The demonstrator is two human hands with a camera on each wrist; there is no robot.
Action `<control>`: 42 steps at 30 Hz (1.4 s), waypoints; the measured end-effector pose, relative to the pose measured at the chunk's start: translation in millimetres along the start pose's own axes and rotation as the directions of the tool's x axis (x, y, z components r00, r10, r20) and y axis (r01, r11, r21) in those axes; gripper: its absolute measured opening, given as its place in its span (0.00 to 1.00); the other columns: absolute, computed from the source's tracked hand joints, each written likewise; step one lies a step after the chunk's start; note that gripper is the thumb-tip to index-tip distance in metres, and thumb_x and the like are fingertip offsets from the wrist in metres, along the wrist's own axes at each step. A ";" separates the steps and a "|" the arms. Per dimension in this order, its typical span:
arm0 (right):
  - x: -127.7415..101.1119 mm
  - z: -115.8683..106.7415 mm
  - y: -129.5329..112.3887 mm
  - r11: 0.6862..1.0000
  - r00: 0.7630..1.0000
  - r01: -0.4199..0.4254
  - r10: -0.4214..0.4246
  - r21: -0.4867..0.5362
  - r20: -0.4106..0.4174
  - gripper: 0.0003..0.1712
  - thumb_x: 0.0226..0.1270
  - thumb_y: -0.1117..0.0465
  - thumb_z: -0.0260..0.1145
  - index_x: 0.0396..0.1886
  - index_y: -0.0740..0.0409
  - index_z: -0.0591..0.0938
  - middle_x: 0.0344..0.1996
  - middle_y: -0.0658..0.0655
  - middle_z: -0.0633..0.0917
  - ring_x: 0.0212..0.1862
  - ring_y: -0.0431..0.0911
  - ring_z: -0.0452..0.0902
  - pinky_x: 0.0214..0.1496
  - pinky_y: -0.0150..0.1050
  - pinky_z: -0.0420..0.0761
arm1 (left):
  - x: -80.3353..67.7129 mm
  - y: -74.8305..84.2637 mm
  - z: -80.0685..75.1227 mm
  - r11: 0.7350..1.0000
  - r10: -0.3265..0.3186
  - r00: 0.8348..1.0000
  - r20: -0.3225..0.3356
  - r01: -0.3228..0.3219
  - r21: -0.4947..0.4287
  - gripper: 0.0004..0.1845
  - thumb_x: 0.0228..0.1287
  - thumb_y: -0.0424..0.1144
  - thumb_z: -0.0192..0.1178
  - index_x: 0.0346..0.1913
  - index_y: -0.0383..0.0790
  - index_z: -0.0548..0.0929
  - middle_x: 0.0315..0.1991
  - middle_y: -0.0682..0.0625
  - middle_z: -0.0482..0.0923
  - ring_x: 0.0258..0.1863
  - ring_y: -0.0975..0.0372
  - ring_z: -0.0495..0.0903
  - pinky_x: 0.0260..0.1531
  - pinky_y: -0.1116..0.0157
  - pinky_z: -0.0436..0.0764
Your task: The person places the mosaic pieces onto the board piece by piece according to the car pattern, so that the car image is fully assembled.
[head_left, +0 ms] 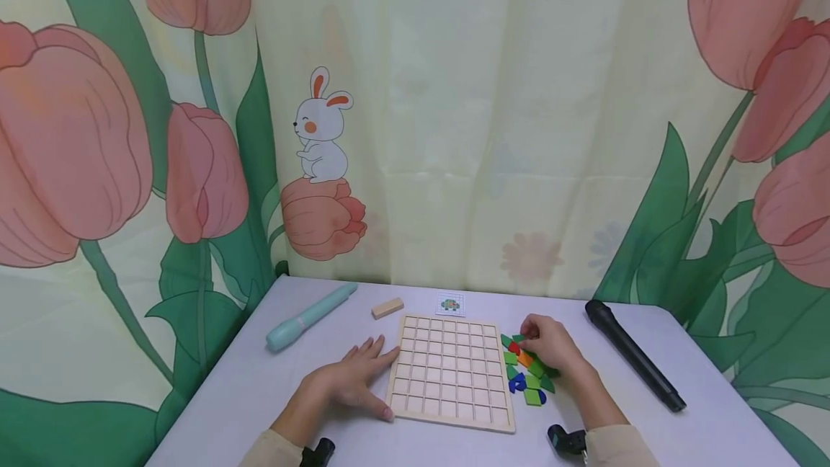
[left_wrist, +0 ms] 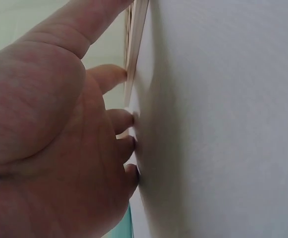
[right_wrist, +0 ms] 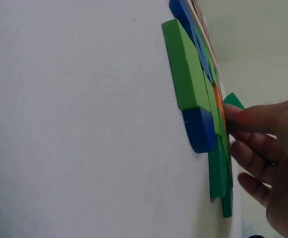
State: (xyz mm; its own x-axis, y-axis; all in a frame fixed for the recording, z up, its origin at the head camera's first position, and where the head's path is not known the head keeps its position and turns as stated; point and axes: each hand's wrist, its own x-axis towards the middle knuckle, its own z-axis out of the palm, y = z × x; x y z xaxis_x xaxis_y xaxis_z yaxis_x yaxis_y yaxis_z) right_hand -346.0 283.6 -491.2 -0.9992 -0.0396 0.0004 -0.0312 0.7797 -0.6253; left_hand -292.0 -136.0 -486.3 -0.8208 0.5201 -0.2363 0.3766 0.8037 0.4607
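A square wooden grid board (head_left: 454, 373) with rows of shallow square cells lies on the table. My left hand (head_left: 355, 378) is spread at its left side, with thumb and index fingertip at the edge. In the left wrist view the other fingertips (left_wrist: 129, 144) of that hand reach the tabletop. Right of the board is a loose pile of green, blue, red and orange blocks (head_left: 532, 382). Over the pile's far end my right hand (head_left: 551, 343) pinches a dark green block (right_wrist: 234, 100) between thumb and fingers; the block is partly hidden by the thumb.
A small pattern card (head_left: 450, 304) with a coloured picture lies behind the board, beside a plain wooden block (head_left: 387, 308). A teal cylindrical object (head_left: 311, 317) lies at the left, a black stick-like object (head_left: 635, 355) at the right. A printed curtain (head_left: 480, 128) hangs behind the table.
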 end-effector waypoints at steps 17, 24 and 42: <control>-5.7 -2.8 -30.5 0.962 0.975 0.210 -0.193 0.177 -0.112 0.11 0.72 0.67 0.69 0.52 0.58 0.88 0.43 0.55 0.89 0.38 0.46 0.80 0.39 0.29 0.83 | 0.1 -1.5 2.1 1.000 -0.018 1.000 0.004 0.018 -0.008 0.63 0.45 0.70 0.76 0.83 0.56 0.58 0.85 0.39 0.45 0.85 0.44 0.42 0.81 0.39 0.46; -7.5 -0.2 -47.4 0.930 0.951 0.306 -0.293 0.202 -0.096 0.10 0.69 0.69 0.71 0.46 0.56 0.91 0.44 0.56 0.91 0.37 0.46 0.82 0.39 0.29 0.84 | -0.7 1.3 1.2 1.000 -0.030 1.000 0.004 0.030 -0.005 0.62 0.45 0.70 0.77 0.83 0.56 0.59 0.85 0.39 0.45 0.85 0.44 0.42 0.81 0.39 0.45; -3.3 18.3 -71.4 0.912 0.930 0.363 -0.368 0.193 -0.011 0.10 0.70 0.66 0.71 0.48 0.62 0.90 0.45 0.54 0.90 0.42 0.42 0.83 0.42 0.30 0.85 | 0.1 0.9 2.3 1.000 -0.028 1.000 -0.002 0.028 -0.005 0.63 0.44 0.70 0.77 0.83 0.56 0.59 0.85 0.38 0.46 0.85 0.43 0.42 0.81 0.39 0.46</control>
State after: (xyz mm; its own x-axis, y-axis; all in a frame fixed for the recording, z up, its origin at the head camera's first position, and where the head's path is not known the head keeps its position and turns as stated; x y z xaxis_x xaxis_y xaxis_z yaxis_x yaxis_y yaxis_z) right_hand -340.1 216.6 -460.8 -0.9179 -0.3167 0.2389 -0.3863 0.5762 -0.7203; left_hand -290.8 -134.6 -488.0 -0.8317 0.4971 -0.2473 0.3516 0.8163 0.4583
